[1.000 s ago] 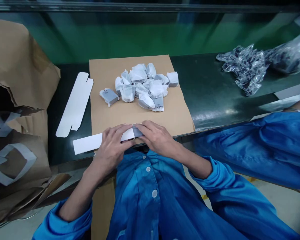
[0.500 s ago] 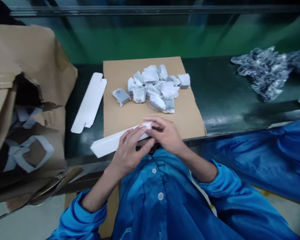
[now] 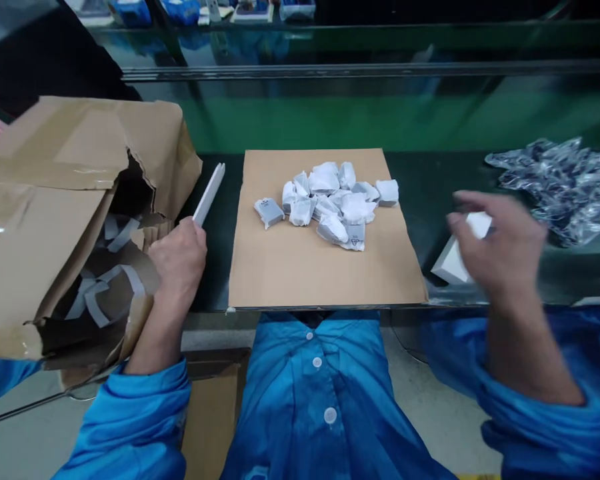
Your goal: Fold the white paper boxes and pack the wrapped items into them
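My left hand (image 3: 179, 257) is closed on one end of a flat white carton piece (image 3: 209, 194), held on a slant beside the brown cardboard box. My right hand (image 3: 503, 247) is off to the right, slightly blurred, with thumb and fingers apart. Beneath and behind it stands a long white box (image 3: 451, 264), partly covered by the hand; whether they touch I cannot tell. Between the hands, a heap of small grey items in white wrapping (image 3: 330, 193) lies on a cardboard sheet (image 3: 325, 280). One small grey packet (image 3: 269, 213) sits apart at the heap's left.
A torn brown cardboard box (image 3: 75, 160) with white paper strips in it stands at the left. A pile of clear plastic bags (image 3: 575, 180) lies at the far right of the dark green bench (image 3: 420, 173). A green ledge (image 3: 300, 120) runs behind.
My hands have parted. The right has carried the white box to the right side of the bench and opened. The left has moved left and taken hold of the flat carton piece.
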Action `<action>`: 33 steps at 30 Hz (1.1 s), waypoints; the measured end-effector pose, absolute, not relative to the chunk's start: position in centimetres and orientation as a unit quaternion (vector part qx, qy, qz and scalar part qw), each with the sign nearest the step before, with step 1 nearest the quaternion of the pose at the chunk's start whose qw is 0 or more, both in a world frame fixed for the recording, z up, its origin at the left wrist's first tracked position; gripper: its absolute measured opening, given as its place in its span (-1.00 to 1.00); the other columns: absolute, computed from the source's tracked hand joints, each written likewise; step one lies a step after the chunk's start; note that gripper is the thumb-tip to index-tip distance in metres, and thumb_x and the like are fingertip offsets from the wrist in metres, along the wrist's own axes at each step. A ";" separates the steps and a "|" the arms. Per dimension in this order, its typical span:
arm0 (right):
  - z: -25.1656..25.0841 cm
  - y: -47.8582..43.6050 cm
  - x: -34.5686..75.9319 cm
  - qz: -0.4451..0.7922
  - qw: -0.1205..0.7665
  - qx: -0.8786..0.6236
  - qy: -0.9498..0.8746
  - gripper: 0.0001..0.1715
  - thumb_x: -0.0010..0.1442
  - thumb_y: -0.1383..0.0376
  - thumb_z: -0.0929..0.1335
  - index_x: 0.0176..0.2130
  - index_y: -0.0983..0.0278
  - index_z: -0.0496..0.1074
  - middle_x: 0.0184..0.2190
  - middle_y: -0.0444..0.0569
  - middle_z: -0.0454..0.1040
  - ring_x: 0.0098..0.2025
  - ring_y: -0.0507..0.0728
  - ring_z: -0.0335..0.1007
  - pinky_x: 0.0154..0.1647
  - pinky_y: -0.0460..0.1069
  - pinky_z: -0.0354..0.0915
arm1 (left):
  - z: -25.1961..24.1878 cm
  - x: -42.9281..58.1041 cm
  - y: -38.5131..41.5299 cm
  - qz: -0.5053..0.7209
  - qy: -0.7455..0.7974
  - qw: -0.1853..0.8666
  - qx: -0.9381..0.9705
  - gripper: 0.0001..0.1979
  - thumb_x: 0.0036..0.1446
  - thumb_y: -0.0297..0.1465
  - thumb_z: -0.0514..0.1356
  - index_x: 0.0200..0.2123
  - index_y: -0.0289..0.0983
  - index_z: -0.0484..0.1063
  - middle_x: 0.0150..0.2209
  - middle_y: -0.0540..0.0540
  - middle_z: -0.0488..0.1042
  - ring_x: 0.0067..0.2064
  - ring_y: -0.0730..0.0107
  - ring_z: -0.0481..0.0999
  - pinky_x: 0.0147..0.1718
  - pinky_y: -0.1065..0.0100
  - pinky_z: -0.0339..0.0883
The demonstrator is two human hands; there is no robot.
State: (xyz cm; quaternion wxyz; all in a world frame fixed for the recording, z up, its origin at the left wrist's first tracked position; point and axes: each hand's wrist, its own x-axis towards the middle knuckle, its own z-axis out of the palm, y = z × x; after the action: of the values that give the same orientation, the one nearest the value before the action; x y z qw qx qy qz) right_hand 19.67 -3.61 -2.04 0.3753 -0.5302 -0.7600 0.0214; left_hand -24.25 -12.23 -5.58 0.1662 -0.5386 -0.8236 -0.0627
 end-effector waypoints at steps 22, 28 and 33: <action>-7.0 -11.5 -2.1 0.688 0.359 -0.305 -0.553 -0.12 0.19 0.03 0.40 0.33 0.22 0.03 0.22 0.19 0.27 0.04 0.13 0.40 0.06 0.09 0.37 | -8.0 -18.3 -18.3 -0.334 -0.689 0.247 -0.594 -0.72 0.26 -0.40 0.15 0.03 -0.20 0.46 0.05 -0.27 0.54 0.03 0.06 0.56 -0.06 0.02 0.43; -3.4 -9.7 2.0 0.592 0.341 -0.320 -0.656 -0.70 0.26 0.14 0.34 -0.10 0.29 0.38 -0.21 -0.03 0.50 -0.19 0.12 0.42 -0.22 -0.01 0.37 | -5.3 -11.8 -22.8 -0.393 -0.587 0.082 -0.703 -0.39 0.23 -0.18 0.22 0.30 -0.07 0.17 0.20 -0.22 0.41 0.23 0.05 0.41 0.13 -0.06 0.37; -0.4 -8.0 7.8 0.457 0.030 -0.140 -0.878 -0.81 0.32 0.22 0.32 -0.13 0.27 0.42 -0.29 -0.10 0.50 -0.30 0.07 0.42 -0.32 -0.07 0.29 | -2.7 -13.8 -22.4 -0.493 -0.662 -0.203 -0.527 -0.40 0.14 -0.05 0.25 0.21 -0.11 0.33 0.06 -0.16 0.53 0.01 0.09 0.56 -0.10 0.11 0.54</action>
State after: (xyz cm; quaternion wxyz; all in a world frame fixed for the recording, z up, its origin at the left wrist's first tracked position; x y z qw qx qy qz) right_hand 7.78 -8.02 -0.37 0.0305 -0.1398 -0.8780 0.4568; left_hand -13.76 -22.42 -2.71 -0.2032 -0.5271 -0.6619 -0.4927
